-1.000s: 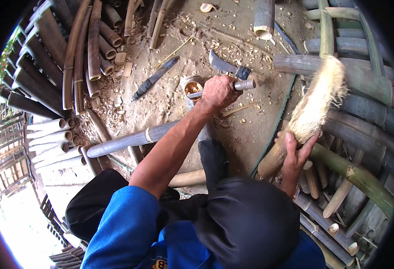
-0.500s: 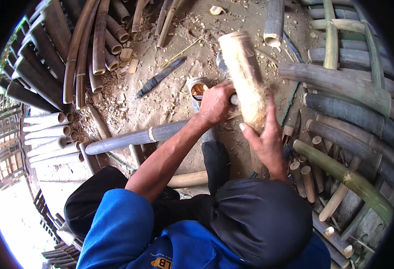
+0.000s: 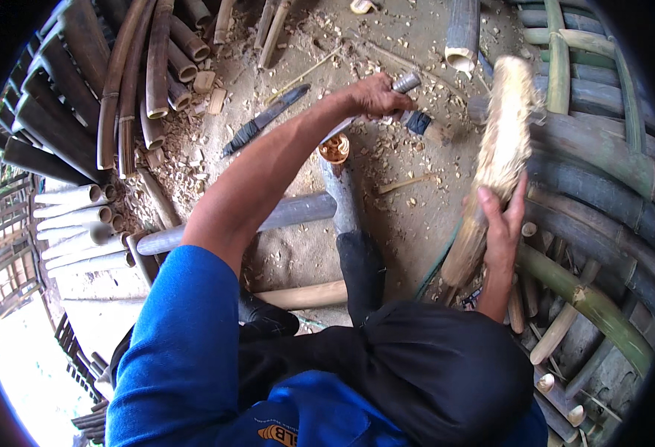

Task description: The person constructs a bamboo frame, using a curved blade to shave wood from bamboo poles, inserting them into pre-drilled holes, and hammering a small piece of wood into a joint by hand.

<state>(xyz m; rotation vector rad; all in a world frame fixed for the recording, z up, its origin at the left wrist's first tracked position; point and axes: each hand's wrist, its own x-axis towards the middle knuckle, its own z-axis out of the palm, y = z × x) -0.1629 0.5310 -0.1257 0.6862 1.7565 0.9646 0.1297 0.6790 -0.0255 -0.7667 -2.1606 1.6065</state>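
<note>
My left hand [image 3: 372, 95] is shut on a chopping tool [image 3: 417, 119] with a grey metal handle and a dark blade, held out over the dirt floor. Just below it stands an upright bamboo stub [image 3: 335, 149] with an orange-brown cut top. My right hand [image 3: 502, 223] grips the lower part of a short bamboo piece [image 3: 500, 134]. The upper end of that piece is shredded into pale fibres, and it leans over the poles on the right.
A dark knife [image 3: 264, 119] lies on the chip-strewn ground. A long grey pole [image 3: 290, 212] crosses under my arm. Dark bamboo tubes [image 3: 156, 67] are stacked at the upper left, pale ones [image 3: 74, 223] at the left, and green poles [image 3: 581, 298] at the right.
The bamboo piece, held upright by the stub half a second ago, has swung out to the right in my right hand. My left hand has lifted with the tool.
</note>
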